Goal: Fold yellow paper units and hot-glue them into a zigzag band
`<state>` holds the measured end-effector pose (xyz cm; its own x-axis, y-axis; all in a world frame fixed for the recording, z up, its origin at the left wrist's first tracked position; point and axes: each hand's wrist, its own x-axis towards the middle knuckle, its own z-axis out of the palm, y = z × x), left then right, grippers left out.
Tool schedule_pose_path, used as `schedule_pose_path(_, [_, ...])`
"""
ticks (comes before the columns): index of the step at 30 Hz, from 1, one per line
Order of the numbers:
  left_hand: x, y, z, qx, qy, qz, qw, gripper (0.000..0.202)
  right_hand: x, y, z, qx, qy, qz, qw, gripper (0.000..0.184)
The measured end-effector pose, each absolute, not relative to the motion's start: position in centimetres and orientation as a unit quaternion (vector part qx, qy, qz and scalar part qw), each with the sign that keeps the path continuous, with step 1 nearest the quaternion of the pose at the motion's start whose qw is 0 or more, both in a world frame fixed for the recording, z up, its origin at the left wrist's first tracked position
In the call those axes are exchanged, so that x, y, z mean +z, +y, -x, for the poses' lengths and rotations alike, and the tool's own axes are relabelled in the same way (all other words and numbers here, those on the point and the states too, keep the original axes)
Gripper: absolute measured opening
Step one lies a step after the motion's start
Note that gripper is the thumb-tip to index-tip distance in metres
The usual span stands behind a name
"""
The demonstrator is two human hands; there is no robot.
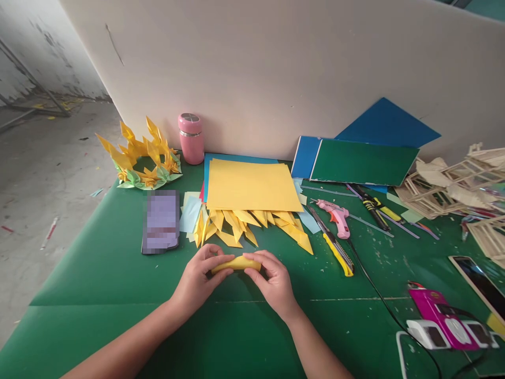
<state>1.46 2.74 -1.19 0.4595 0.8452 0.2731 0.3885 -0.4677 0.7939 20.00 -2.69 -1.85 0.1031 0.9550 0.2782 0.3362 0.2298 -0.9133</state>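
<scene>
A rolled piece of yellow paper (239, 262) is held level just above the green table, pinched at both ends. My left hand (203, 271) grips its left end between thumb and fingers. On the right end, my right hand (274, 279) has the same kind of hold. Right behind the hands lie several folded yellow paper pieces (239, 223), pointed in shape. Flat yellow sheets (252, 184) cover their far ends. Pale blue paper slips (191, 213) lie to the left of the folded pieces.
On the left stand a yellow and green paper crown (148, 163), a pink flask (191, 139) and a phone (161, 221). To the right lie a yellow cutter knife (337, 252), a pink glue gun (335, 217) with its cable, wooden stick models (434, 184) and a magenta power strip (444, 316).
</scene>
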Motion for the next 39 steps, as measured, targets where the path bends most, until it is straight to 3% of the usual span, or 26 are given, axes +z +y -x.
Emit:
schedule_pose_path(9, [-0.9, 2.6, -1.5, 0.306, 0.397, -0.793, 0.347, 0.022, -1.5, -2.6, -20.1, 0.276, -0.586, 0.547, 0.53, 0.008])
schedule_pose_path(17, [-0.4, 1.9, -1.8, 0.307, 0.306, -0.882, 0.185, 0.031, -1.2, -3.0, -19.5, 0.366, -0.55, 0.535, 0.526, 0.012])
schedule_pose_path(21, [-0.5, 1.4, -2.1, 0.318, 0.308, -0.852, 0.281, 0.013, -1.0, -3.1, -19.3, 0.414, -0.531, 0.509, 0.537, 0.009])
schedule_pose_path(25, [-0.5, 1.5, -2.3, 0.315, 0.365, -0.743, 0.464, 0.001, -1.0, -3.0, -19.7, 0.423, -0.534, 0.493, 0.541, 0.006])
schedule_pose_path(30, [0.1, 2.2, -2.2, 0.289, 0.364, -0.579, 0.67, 0.03, -1.0, -3.1, -19.9, 0.435, -0.536, 0.488, 0.534, 0.014])
schedule_pose_path(35, [0.6, 2.3, -1.9, 0.25, 0.345, -0.546, 0.722, 0.033, -1.1, -3.0, -20.0, 0.415, -0.534, 0.52, 0.521, 0.013])
schedule_pose_path(39, [0.2, 2.0, -2.1, 0.272, 0.344, -0.614, 0.656, 0.034, -1.0, -2.9, -20.1, 0.351, -0.552, 0.555, 0.515, 0.016])
